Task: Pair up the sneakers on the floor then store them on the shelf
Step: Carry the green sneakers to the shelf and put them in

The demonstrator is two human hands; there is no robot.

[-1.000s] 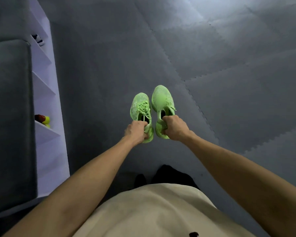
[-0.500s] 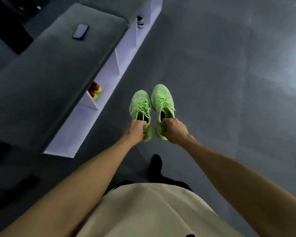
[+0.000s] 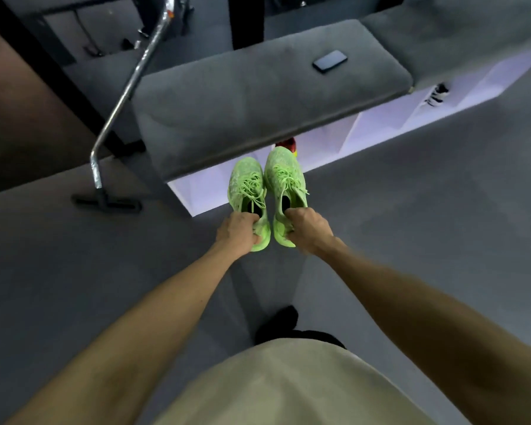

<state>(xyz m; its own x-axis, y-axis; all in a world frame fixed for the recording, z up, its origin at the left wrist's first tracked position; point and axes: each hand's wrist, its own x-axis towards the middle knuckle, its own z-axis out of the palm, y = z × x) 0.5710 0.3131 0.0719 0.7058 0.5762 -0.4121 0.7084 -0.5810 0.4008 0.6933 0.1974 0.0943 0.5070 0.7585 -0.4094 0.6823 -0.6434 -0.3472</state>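
Note:
Two bright green sneakers hang side by side in the air, toes pointing away from me. My left hand [image 3: 238, 233] grips the heel of the left green sneaker [image 3: 246, 187]. My right hand [image 3: 310, 230] grips the heel of the right green sneaker [image 3: 284, 176]. Just beyond their toes stands the low white shelf [image 3: 377, 122] with open compartments, under a grey cushioned top [image 3: 242, 102]. A red and yellow shoe [image 3: 287, 144] sits in one compartment, partly hidden behind the green toes. A black and white shoe [image 3: 437, 95] sits in a compartment further right.
A dark phone [image 3: 330, 61] lies on the cushioned top. A chrome stand [image 3: 120, 99] with a dark foot rises on the left. The floor is grey foam matting [image 3: 411, 225]. My dark foot [image 3: 281, 322] shows below my hands.
My view has swung left until the shelf and its cushioned top lie straight ahead. The green sneakers stay held in both hands and now hang just before the shelf's left end.

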